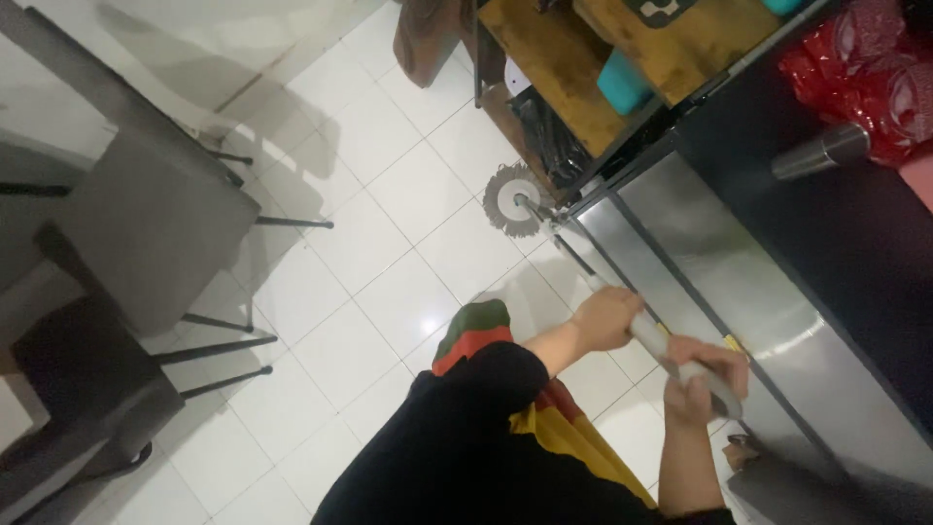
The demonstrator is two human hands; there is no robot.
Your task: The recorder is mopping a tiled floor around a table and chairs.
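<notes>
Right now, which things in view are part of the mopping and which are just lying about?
In use:
left hand
right hand
mop handle
round mop head
white tiled floor

Lying about:
grey chairs
wooden shelf
teal box
red bag
metal cylinder

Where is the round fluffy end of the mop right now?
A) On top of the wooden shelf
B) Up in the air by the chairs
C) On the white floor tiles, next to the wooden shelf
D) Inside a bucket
C: the round mop head lies flat on the white floor tiles, at the foot of the wooden shelf, while the left hand and right hand hold the handle.
</notes>
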